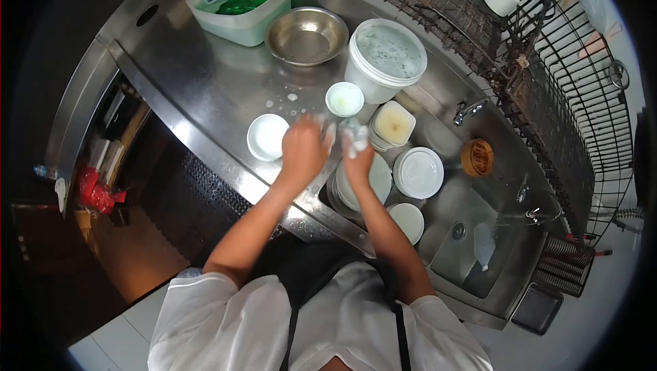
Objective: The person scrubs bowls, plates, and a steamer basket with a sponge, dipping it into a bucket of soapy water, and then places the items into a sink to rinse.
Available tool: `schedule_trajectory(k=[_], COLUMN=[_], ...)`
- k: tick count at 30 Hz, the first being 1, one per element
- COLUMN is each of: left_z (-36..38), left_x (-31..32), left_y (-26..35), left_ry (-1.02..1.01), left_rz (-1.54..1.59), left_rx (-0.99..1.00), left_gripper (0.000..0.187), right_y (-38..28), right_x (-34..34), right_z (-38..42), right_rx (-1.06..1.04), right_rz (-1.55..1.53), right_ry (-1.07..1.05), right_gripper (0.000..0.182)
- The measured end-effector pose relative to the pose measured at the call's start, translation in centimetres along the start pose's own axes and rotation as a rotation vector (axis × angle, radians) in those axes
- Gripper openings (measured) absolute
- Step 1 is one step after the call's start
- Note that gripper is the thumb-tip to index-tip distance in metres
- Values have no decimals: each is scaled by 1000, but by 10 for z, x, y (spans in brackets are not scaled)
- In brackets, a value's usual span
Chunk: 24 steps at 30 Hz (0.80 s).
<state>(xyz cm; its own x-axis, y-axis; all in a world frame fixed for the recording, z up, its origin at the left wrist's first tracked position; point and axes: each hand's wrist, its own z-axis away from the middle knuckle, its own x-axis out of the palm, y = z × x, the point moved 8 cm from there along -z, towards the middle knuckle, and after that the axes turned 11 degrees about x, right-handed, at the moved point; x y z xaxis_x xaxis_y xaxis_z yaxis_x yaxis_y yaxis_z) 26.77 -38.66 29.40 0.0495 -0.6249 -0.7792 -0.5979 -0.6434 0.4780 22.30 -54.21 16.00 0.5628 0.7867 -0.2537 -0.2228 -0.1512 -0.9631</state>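
Observation:
My left hand (pixel 304 144) is over the steel counter, just right of a white bowl (pixel 267 137), its fingers smeared by motion. Beside it, my right hand (pixel 358 152) is curled, with white foam on its fingers and a pale, foamy bit at the fingertips; I cannot tell what that is. Just beyond both hands sits a small white bowl (pixel 344 100) with yellowish liquid. Under my right wrist, a stack of plates (pixel 375 181) shows partly. A stack of square dishes (pixel 393 125) stands to the right of that hand.
At the back are a tub of green liquid (pixel 239 25), a steel basin (pixel 307 37) and a white bucket of sudsy water (pixel 388 53). More stacked plates (pixel 419 173) stand by the sink (pixel 452 261). Taps (pixel 471 111) and a wire rack (pixel 582 84) line the right side.

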Motion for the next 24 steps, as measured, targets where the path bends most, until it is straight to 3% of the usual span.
schedule_trajectory(k=[2, 4, 6, 8, 13, 17, 20, 24], left_z=[-47, -84, -104, -102, -115, -128, -139, -142], left_x=[34, 83, 147, 185, 197, 205, 198, 176], left_y=[-18, -44, -80, -110, -116, -124, -116, -105], left_ry=[-12, -100, -270, -382, -451, -381, -424, -429], left_rz=[-61, -186, -353, -343, -344, -305, -266, -222], left_rx=[57, 88, 79, 45, -12, -26, 23, 105], left_gripper=[17, 14, 16, 15, 13, 17, 20, 25], right_y=[-11, -59, -129, -149, -118, -97, -87, -95], right_x=[-33, -59, -69, -62, -31, -8, -3, -27], right_z=[-36, -74, -102, -146, -224, -254, -270, -286], right_rx=[-36, -355, -405, -442, -448, -135, -110, -99], right_rz=[76, 310, 437, 728, 1366, 1445, 1342, 839], right_ry=[154, 347, 310, 255, 56, -285, -332, -246], right_gripper=[32, 35, 41, 45, 58, 47, 44, 44])
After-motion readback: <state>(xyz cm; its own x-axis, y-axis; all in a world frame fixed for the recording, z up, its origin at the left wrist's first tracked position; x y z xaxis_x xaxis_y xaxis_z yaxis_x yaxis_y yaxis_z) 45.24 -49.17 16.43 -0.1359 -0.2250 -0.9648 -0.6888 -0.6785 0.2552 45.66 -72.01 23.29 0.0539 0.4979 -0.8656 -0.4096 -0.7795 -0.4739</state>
